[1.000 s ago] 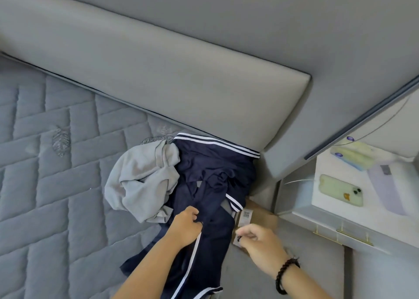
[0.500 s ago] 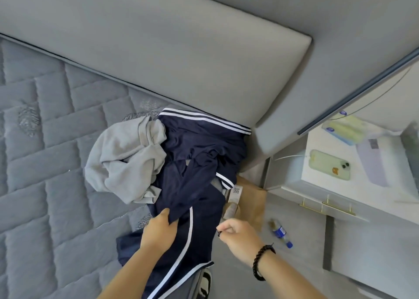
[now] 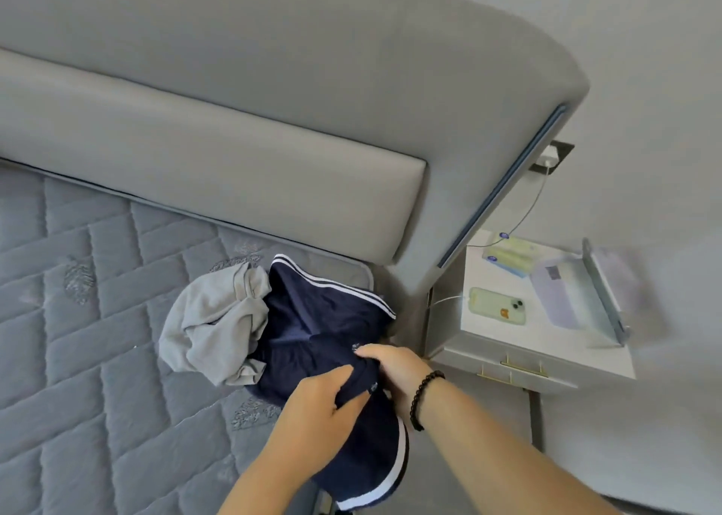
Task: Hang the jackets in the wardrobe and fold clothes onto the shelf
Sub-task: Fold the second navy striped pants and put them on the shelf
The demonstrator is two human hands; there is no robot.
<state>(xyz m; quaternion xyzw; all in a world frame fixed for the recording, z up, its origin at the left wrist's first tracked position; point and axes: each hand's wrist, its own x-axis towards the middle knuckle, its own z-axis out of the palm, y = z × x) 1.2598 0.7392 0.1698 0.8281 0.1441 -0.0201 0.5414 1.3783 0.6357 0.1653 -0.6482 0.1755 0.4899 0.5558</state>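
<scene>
Both hands work on a navy jacket [image 3: 312, 331] with white stripes that lies bunched on the grey quilted mattress [image 3: 97, 339], at about five o'clock from the middle of the view and close to the mattress's corner. The left hand [image 3: 312, 417] comes in from six o'clock and grips a fold of the navy cloth, its fingers curled over the fabric and its thumb tucked under a ridge of it. The right hand [image 3: 394, 366], with a black bead bracelet [image 3: 424, 397] on its wrist, reaches in from five o'clock and pinches the same bunch from the other side, fingertips closed on the cloth just beside the left hand's fingers. A white-striped hem of the jacket hangs off the mattress edge below the hands, toward six o'clock. A crumpled light grey garment [image 3: 211, 327] lies touching the jacket at its nine o'clock side. The padded grey headboard [image 3: 234, 155] runs across the top of the view. At three o'clock stands a white bedside table [image 3: 547, 358], on which a pale green phone [image 3: 496, 305] lies with a cable plugged into it.
</scene>
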